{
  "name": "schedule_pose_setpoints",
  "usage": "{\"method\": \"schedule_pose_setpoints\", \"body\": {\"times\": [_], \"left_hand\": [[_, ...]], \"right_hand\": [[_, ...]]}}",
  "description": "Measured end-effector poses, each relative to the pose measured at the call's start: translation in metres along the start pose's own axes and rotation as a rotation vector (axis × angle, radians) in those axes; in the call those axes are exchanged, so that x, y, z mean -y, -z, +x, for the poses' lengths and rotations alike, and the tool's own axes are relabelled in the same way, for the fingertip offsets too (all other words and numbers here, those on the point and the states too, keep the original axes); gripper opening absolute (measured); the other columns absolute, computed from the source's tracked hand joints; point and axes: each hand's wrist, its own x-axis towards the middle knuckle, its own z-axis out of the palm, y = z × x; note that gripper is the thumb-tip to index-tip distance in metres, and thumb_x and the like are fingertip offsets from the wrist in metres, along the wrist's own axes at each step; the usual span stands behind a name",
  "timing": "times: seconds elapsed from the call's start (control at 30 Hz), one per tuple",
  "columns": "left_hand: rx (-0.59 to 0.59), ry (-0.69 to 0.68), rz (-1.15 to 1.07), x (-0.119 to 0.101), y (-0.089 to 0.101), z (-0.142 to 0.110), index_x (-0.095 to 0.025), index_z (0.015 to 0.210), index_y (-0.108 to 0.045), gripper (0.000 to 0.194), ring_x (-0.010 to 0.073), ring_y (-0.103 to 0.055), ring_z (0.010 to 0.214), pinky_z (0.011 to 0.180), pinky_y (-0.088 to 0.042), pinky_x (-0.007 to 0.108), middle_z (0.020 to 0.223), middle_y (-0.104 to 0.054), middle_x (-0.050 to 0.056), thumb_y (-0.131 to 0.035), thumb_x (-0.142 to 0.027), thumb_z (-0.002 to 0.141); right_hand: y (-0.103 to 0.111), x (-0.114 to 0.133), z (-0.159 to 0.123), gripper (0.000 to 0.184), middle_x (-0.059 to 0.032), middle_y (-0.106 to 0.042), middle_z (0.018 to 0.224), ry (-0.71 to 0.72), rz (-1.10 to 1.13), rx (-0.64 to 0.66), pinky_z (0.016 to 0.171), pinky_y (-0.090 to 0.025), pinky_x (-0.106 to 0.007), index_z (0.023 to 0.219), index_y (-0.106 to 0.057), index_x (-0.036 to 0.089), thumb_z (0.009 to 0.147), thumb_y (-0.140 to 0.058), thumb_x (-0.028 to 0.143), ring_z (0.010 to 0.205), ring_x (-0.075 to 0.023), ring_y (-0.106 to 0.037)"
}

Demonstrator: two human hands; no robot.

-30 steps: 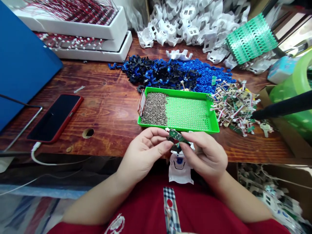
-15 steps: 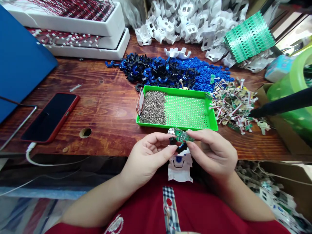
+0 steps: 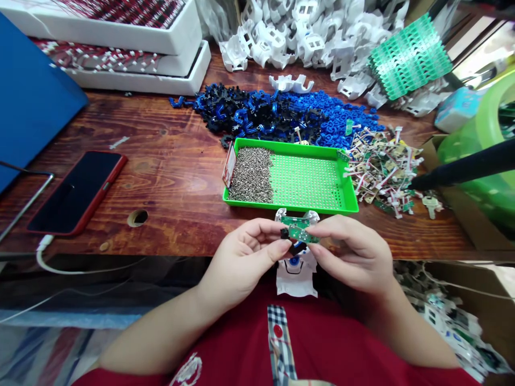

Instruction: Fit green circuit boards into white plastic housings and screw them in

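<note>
My right hand pinches a small green circuit board between thumb and fingertips. Opposite it, my left hand is closed on a black plastic part, whose shape is mostly covered by fingers and the board. The board and the black part are close together; whether they touch I cannot tell. Below and behind them lies a white plastic shell with a blue round piece and a dark curved line, at the table's front edge. More green board shows in the shell's upper end.
A green tray of small screws sits just beyond my hands. Behind are black and blue parts and white shells. Wired boards lie right, near a dark rod. A phone charges at left.
The circuit board has turned flatter and dropped slightly towards the black part. More of the white shell's upper end, with green board in it, now shows. The view has shifted a little.
</note>
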Motion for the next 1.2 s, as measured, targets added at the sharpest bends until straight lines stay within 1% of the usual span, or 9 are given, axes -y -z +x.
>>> {"method": "schedule_pose_setpoints", "body": {"times": [0.17,0.3,0.37,0.57,0.8,0.97,1.1,1.2], "left_hand": [[-0.030,-0.013,0.074,0.000,0.000,-0.002,-0.016,0.086,-0.065,0.018,0.0086,-0.063,0.068,0.065,-0.053,0.017,0.075,-0.069,0.000,-0.070,-0.015,0.069],[-0.063,-0.124,0.192,0.001,0.001,-0.005,-0.018,0.088,-0.065,0.017,0.0116,-0.064,0.074,0.070,-0.053,0.021,0.084,-0.069,0.001,-0.067,-0.016,0.071],[-0.066,-0.170,0.236,0.001,0.002,-0.006,-0.019,0.089,-0.065,0.016,0.0120,-0.064,0.076,0.071,-0.053,0.021,0.088,-0.069,0.001,-0.066,-0.016,0.073],[-0.072,-0.191,0.277,0.003,0.003,-0.006,-0.020,0.090,-0.064,0.015,0.0109,-0.065,0.077,0.071,-0.053,0.019,0.088,-0.069,-0.001,-0.063,-0.016,0.075],[-0.068,-0.196,0.258,0.005,0.005,-0.003,-0.021,0.091,-0.062,0.014,0.0089,-0.065,0.077,0.071,-0.052,0.016,0.088,-0.068,-0.002,-0.060,-0.015,0.079],[-0.045,-0.186,0.203,0.006,0.005,-0.002,-0.020,0.088,-0.059,0.015,0.0084,-0.065,0.078,0.071,-0.053,0.016,0.088,-0.068,-0.003,-0.063,-0.012,0.076],[-0.079,-0.272,0.306,0.007,0.006,-0.002,-0.020,0.089,-0.061,0.016,0.0059,-0.064,0.076,0.067,-0.051,0.010,0.086,-0.068,-0.004,-0.061,-0.011,0.077],[-0.070,-0.328,0.363,0.007,0.006,-0.002,-0.022,0.092,-0.062,0.019,0.0045,-0.064,0.078,0.066,-0.049,0.006,0.087,-0.069,-0.005,-0.059,-0.009,0.078]], "right_hand": [[0.000,0.002,-0.001,0.028,-0.0034,-0.066,0.083,-0.007,-0.037,0.036,0.065,-0.051,-0.023,0.100,-0.060,0.020,0.074,-0.061,0.013,0.073,-0.0124,-0.062],[-0.002,0.008,-0.002,0.024,-0.0029,-0.065,0.087,-0.141,-0.015,0.040,0.067,-0.052,-0.023,0.100,-0.061,0.022,0.077,-0.058,0.014,0.077,-0.0128,-0.061],[-0.005,0.011,-0.002,0.026,-0.0024,-0.065,0.090,-0.176,-0.002,0.024,0.070,-0.052,-0.024,0.101,-0.060,0.023,0.078,-0.058,0.013,0.081,-0.0130,-0.061],[-0.011,0.012,-0.002,0.033,-0.0012,-0.064,0.095,-0.118,-0.010,0.007,0.076,-0.050,-0.025,0.106,-0.058,0.024,0.077,-0.058,0.008,0.086,-0.0121,-0.059],[-0.018,0.014,-0.005,0.036,-0.0019,-0.063,0.100,-0.124,-0.092,-0.004,0.082,-0.049,-0.024,0.110,-0.056,0.024,0.078,-0.058,0.008,0.091,-0.0119,-0.059],[-0.019,0.015,-0.006,0.035,-0.0015,-0.063,0.098,-0.102,-0.129,-0.042,0.082,-0.050,-0.023,0.109,-0.057,0.023,0.078,-0.057,0.008,0.090,-0.0113,-0.059],[-0.020,0.016,-0.008,0.035,-0.0012,-0.062,0.101,-0.102,-0.136,-0.042,0.084,-0.050,-0.021,0.111,-0.056,0.023,0.079,-0.057,0.009,0.093,-0.0103,-0.058],[-0.021,0.016,-0.009,0.035,-0.0012,-0.062,0.102,-0.097,-0.152,-0.050,0.084,-0.049,-0.020,0.111,-0.056,0.022,0.079,-0.057,0.010,0.093,-0.0100,-0.058]]}}
